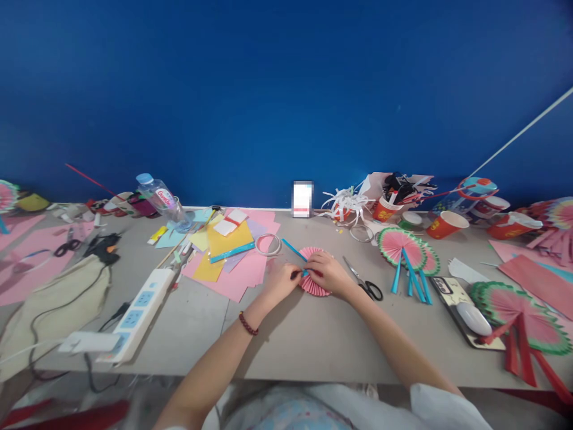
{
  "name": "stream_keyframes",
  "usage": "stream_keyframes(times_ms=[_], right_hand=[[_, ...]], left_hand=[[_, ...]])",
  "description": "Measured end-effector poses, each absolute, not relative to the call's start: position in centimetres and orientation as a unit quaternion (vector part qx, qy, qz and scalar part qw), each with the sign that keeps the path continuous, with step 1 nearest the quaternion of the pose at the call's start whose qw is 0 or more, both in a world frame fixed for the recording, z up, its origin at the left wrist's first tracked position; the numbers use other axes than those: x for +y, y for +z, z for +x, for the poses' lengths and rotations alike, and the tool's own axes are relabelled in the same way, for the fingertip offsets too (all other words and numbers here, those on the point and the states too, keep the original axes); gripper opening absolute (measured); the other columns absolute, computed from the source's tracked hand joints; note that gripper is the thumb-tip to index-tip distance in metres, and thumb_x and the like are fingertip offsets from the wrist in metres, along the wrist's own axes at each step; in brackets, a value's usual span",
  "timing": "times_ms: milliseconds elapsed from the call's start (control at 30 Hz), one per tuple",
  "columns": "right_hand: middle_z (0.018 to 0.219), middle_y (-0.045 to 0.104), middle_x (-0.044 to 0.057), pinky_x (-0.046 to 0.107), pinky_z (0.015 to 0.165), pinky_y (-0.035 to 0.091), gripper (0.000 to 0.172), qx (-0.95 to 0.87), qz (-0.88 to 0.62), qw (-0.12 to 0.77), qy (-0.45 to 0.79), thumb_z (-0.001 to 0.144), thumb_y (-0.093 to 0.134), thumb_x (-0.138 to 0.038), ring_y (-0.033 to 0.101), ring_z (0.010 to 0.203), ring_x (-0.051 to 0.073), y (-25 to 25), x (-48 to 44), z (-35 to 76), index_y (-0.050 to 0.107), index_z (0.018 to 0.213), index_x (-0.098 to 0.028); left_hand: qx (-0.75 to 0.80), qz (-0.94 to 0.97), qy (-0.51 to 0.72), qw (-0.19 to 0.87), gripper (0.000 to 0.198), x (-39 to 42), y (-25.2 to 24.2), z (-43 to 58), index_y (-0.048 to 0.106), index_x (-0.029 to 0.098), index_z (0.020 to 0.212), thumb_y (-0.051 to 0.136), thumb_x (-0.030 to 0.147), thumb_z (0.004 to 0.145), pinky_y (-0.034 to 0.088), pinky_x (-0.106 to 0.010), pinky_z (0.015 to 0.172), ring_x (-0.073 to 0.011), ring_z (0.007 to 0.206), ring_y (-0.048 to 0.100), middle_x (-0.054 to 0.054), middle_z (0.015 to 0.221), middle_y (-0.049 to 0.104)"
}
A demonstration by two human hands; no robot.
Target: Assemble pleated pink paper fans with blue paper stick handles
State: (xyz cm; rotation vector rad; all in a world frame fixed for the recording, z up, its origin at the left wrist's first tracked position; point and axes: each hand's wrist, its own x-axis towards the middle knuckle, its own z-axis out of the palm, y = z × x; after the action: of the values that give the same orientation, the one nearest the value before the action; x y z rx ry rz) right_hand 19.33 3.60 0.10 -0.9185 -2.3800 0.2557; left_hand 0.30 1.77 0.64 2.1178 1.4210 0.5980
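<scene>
Lying just below and right of the frame's centre: one round pink pleated paper fan [314,288], on a grey desk [268,352], partly covered by two hands. A slim blue strip [293,249] extends from its upper left edge.

Left hand [286,278]: fingertips drawn together in a pinch at the fan's middle, by a small bit of blue; which layer they grip cannot be told. Beaded bracelet [248,323], dark red, on the wrist.

Right hand [328,272]: palm down over the fan's right part, fingers bent and nearly closed, holding it, tips at the middle near those of the left.

Right of centre: scissors [363,283], black-handled, near the right hand; beyond them, pink fans with green edges [400,248] and blue strips.

Lower right: one phone [443,288], patterned, with a white mouse [473,319] resting on it; beside these, a pink and green fan [539,322] bearing red strips.

Left of centre: pink sheets [242,285], overlaid with a yellow sheet [230,239]; one clear bottle [166,202], blue-capped, leaning behind.

Lower left: one white power strip [141,313], set at a slant.

Upper frame: blue wall [250,89].
</scene>
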Motion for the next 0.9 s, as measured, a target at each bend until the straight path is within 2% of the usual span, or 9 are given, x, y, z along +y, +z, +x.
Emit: stream_keyframes(times_ms=[100, 200, 300, 600, 767, 900], right_hand=[[0.090, 0.067, 0.006, 0.036, 0.086, 0.045, 0.025, -0.885, -0.346, 0.281, 0.133, 0.080, 0.052, -0.008, 0.059, 0.091, 0.020, 0.4, 3.4, 19.3, 0.068, 0.093, -0.021], [0.089, 0.067, 0.006, 0.035, 0.084, 0.046, 0.019, -0.882, -0.348, 0.283, 0.147, 0.082, 0.055, -0.012, 0.060, 0.089, 0.019, 0.4, 3.6, 19.4, 0.068, 0.093, -0.020], [0.085, 0.067, 0.006, 0.034, 0.081, 0.046, 0.013, -0.886, -0.345, 0.279, 0.133, 0.086, 0.056, -0.017, 0.060, 0.086, 0.019, 0.1, 3.9, 19.4, 0.069, 0.088, -0.020], [0.084, 0.068, 0.005, 0.031, 0.081, 0.045, 0.019, -0.890, -0.347, 0.267, 0.127, 0.084, 0.054, -0.009, 0.059, 0.087, 0.018, 0.0, 3.8, 19.3, 0.069, 0.087, -0.021], [0.081, 0.068, 0.005, 0.031, 0.078, 0.043, 0.014, -0.895, -0.349, 0.256, 0.103, 0.086, 0.057, -0.015, 0.058, 0.086, 0.019, -0.1, 4.0, 19.2, 0.069, 0.082, -0.021], [0.081, 0.069, 0.004, 0.032, 0.081, 0.042, 0.013, -0.888, -0.384, 0.241, 0.071, 0.082, 0.060, -0.013, 0.058, 0.088, 0.020, -0.5, 3.9, 18.6, 0.069, 0.078, -0.021]], left_hand=[[0.529, 0.783, 0.210, 0.250, 0.019, 1.8, 0.5, 0.3, 0.070, 0.017, 0.074, 0.054, 0.021, 0.082, 0.040, -0.025, 0.062, -0.0167, 0.071, 0.061, -0.005, 0.074, 0.070], [0.530, 0.783, 0.214, 0.246, 0.016, 1.8, 0.3, 0.2, 0.070, 0.017, 0.077, 0.055, 0.021, 0.082, 0.041, -0.026, 0.064, -0.0173, 0.074, 0.061, -0.005, 0.078, 0.070], [0.530, 0.782, 0.220, 0.242, 0.013, 1.8, 0.2, 0.2, 0.069, 0.018, 0.080, 0.056, 0.019, 0.081, 0.042, -0.027, 0.068, -0.0179, 0.078, 0.062, -0.005, 0.082, 0.071], [0.535, 0.773, 0.224, 0.257, 0.010, 1.5, 0.7, 0.5, 0.066, 0.017, 0.076, 0.058, 0.012, 0.076, 0.042, -0.025, 0.065, -0.0157, 0.073, 0.061, -0.004, 0.078, 0.069], [0.539, 0.767, 0.235, 0.258, 0.010, 1.6, 0.2, 0.5, 0.068, 0.017, 0.079, 0.058, 0.017, 0.078, 0.041, -0.025, 0.063, -0.0154, 0.070, 0.059, -0.004, 0.077, 0.067], [0.541, 0.770, 0.240, 0.237, 0.013, 1.7, -0.3, 0.7, 0.069, 0.018, 0.078, 0.056, 0.018, 0.081, 0.040, -0.026, 0.062, -0.0155, 0.070, 0.059, -0.004, 0.077, 0.066]])
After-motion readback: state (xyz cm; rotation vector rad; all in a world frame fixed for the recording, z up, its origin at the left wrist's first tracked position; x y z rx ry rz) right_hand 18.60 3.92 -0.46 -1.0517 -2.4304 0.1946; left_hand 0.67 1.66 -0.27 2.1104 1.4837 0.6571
